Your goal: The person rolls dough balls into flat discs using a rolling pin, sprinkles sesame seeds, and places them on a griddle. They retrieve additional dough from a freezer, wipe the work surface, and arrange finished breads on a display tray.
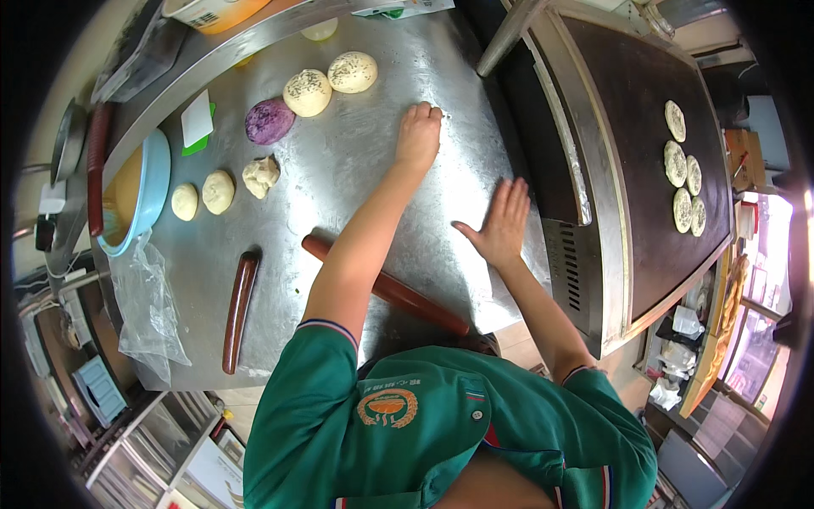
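Note:
My left hand (418,134) is curled on the steel worktable (339,204), fingertips down; what it holds, if anything, is hidden. My right hand (502,222) lies spread near the table's right edge. Beyond my left hand sit two seeded dough rounds (307,92) and a purple dough piece (270,120). Farther left are two smooth dough balls (218,191) and a rough lump (260,176). A long rolling pin (407,301) lies partly under my left forearm, and a shorter one (241,312) lies to its left.
At right is a griddle (644,271) with several seeded flatbreads (674,164). On the left are a blue basin (156,191), a plastic bag (148,322), a white card (196,114) and a raised steel shelf (165,76). A metal bar (509,47) stands at the back right.

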Motion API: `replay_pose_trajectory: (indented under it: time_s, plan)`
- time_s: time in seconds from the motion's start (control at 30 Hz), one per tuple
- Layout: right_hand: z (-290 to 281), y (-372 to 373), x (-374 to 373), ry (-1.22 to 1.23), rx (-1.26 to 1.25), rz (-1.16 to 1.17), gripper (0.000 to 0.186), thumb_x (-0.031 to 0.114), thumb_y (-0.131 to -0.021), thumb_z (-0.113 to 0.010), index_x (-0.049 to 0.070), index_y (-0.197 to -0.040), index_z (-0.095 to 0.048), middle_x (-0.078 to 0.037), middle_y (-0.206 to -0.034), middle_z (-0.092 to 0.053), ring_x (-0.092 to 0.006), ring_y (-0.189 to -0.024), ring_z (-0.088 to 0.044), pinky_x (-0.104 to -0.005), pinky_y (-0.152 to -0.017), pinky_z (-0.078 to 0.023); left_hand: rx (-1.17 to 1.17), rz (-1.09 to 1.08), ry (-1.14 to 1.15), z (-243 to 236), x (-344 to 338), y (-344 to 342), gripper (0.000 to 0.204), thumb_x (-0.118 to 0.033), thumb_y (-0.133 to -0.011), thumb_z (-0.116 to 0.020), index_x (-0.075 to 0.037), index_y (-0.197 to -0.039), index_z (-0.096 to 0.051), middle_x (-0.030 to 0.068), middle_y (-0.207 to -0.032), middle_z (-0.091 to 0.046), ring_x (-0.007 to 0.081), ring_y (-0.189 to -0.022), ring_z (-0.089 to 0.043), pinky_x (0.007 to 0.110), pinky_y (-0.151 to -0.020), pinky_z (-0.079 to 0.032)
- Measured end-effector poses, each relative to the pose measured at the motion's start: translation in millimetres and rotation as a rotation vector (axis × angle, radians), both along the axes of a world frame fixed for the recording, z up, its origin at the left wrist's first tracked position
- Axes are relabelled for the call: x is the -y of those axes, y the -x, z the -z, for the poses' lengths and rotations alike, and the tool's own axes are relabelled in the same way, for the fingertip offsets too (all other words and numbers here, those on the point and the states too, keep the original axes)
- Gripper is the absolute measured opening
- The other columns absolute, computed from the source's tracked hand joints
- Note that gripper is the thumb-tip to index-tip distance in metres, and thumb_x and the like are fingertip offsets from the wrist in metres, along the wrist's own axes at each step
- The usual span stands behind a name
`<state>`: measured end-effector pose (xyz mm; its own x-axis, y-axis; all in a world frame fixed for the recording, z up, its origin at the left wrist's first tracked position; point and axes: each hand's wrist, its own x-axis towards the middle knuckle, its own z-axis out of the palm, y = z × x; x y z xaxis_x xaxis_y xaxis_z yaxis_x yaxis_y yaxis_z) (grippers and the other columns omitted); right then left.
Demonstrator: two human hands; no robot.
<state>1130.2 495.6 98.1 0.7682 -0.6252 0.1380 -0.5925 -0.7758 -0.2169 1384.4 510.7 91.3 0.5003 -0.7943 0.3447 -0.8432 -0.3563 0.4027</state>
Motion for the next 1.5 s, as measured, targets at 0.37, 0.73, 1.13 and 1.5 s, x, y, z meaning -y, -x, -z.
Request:
replay_pose_trajectory:
  time_s: [0.37,0.73,1.13,1.5]
  plan:
    - [12,-146,87,0.04,0.058,0.06,0.123,0.081,-0.078,-0.058,-0.003,-0.157,-0.014,-0.037,-0.157,-0.017,-0.0524,-0.147,-0.017,-0.0556,-0.121,-0.015,-0.053,-0.393,0.048,-35,-262,-30,0.029,0.005,-0.082,-0.054,-0.003,-0.108,-0.063,0.0171,-0.1,-0.06,0.0401,-0.091,-0.059,0.048,-0.081,-0.048]
    - [32,-278,139,0.127,0.122,-0.11,0.102,0.073,-0.09,-0.048,0.001,-0.157,-0.023,-0.032,-0.16,-0.019,-0.0426,-0.151,-0.017,-0.0496,-0.123,-0.012,-0.042,-0.728,-0.117,-12,-401,58,0.023,0.001,-0.093,-0.056,0.0,-0.116,-0.059,0.0182,-0.108,-0.061,0.0376,-0.098,-0.059,0.046,-0.085,-0.048]
    - [31,-386,150,0.162,-0.017,-0.761,0.057,0.025,-0.102,-0.033,0.012,-0.158,-0.027,-0.005,-0.166,-0.022,-0.0213,-0.153,-0.019,-0.0392,-0.126,-0.015,0.204,-0.218,0.115,-76,-156,-140,0.05,-0.017,-0.085,-0.075,-0.003,-0.13,-0.059,0.0166,-0.129,-0.06,0.0378,-0.123,-0.054,0.055,-0.111,-0.036]
    - [21,-316,149,0.057,0.012,-0.701,0.06,0.024,-0.098,-0.04,0.006,-0.155,-0.032,-0.011,-0.164,-0.027,-0.0233,-0.152,-0.024,-0.0388,-0.126,-0.016,-0.517,0.079,-0.239,-46,-29,-178,0.054,-0.045,-0.081,-0.079,-0.005,-0.114,-0.061,0.0158,-0.123,-0.066,0.0382,-0.111,-0.064,0.048,-0.098,-0.049]
